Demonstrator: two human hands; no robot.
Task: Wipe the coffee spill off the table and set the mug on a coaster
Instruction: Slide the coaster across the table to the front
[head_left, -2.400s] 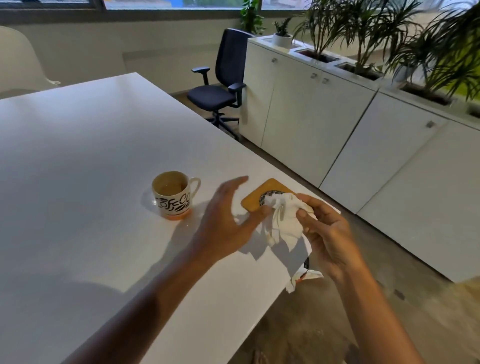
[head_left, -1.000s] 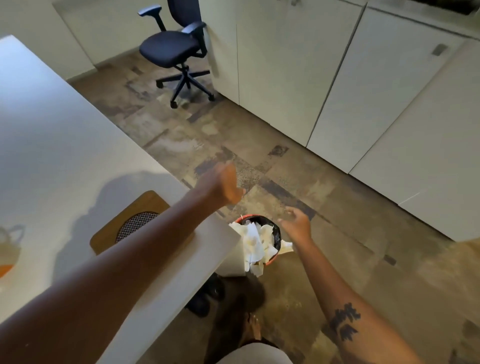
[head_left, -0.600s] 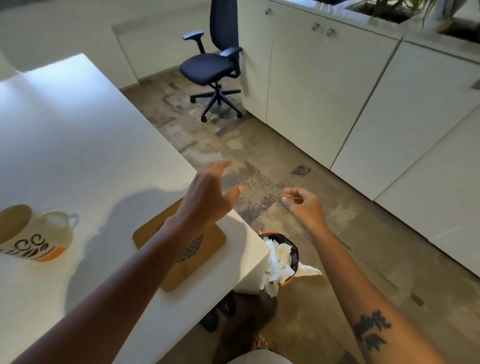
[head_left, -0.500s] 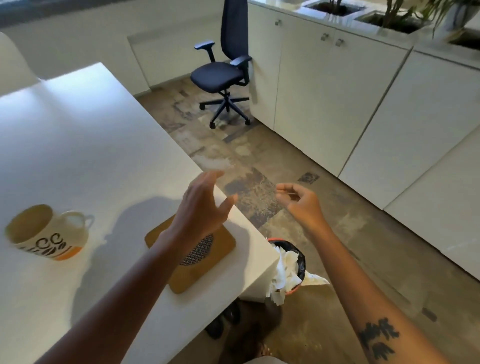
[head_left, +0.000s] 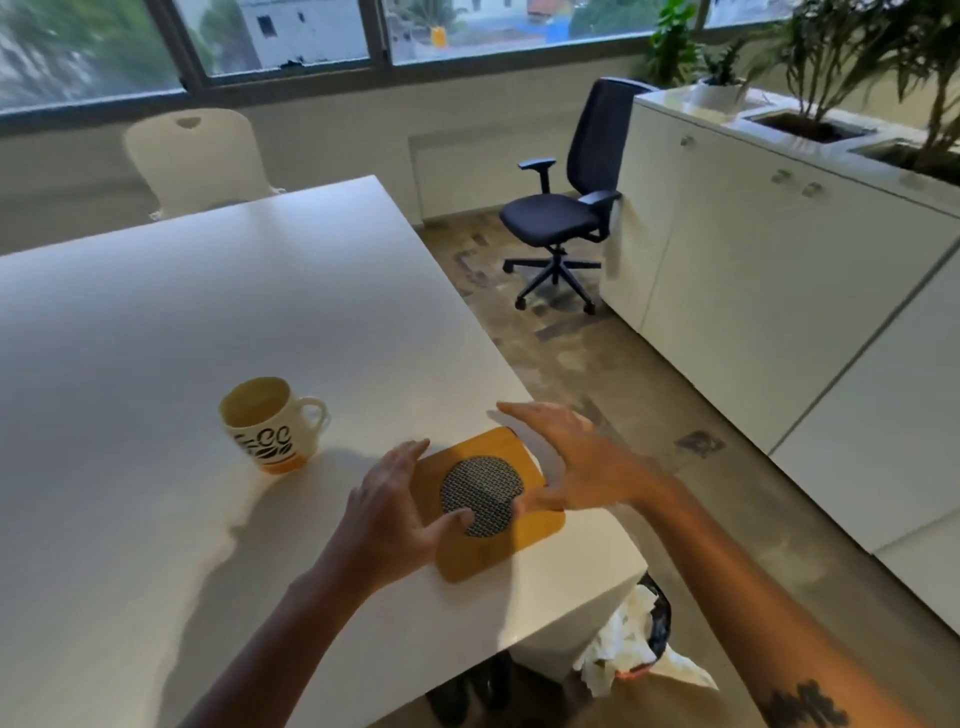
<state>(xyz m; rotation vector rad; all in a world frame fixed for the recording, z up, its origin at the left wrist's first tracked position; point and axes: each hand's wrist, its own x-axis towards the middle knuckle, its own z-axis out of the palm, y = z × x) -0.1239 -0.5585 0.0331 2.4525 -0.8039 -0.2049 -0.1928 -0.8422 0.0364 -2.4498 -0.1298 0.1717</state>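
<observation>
A cream mug (head_left: 270, 426) with a black pattern and an orange base stands on the white table (head_left: 156, 322), handle to the right. To its right, near the table's corner, lies a square wooden coaster (head_left: 530, 525) with a round mesh centre. My left hand (head_left: 392, 514) rests at the coaster's left edge, fingers spread, thumb on the mesh. My right hand (head_left: 582, 462) hovers over the coaster's right edge, fingers apart, thumb near the mesh. Neither hand holds anything. I see no spill on the table.
A small bin (head_left: 639, 639) stuffed with white tissues stands on the floor below the table's corner. A dark office chair (head_left: 566, 213) is beyond the table, white cabinets (head_left: 753, 270) with plants run along the right, and a white chair (head_left: 192, 156) sits at the far end.
The tissue that my right hand held now lies in the bin. Both hands have come back over the table and closed in on the coaster. The view has lifted from the floor.
</observation>
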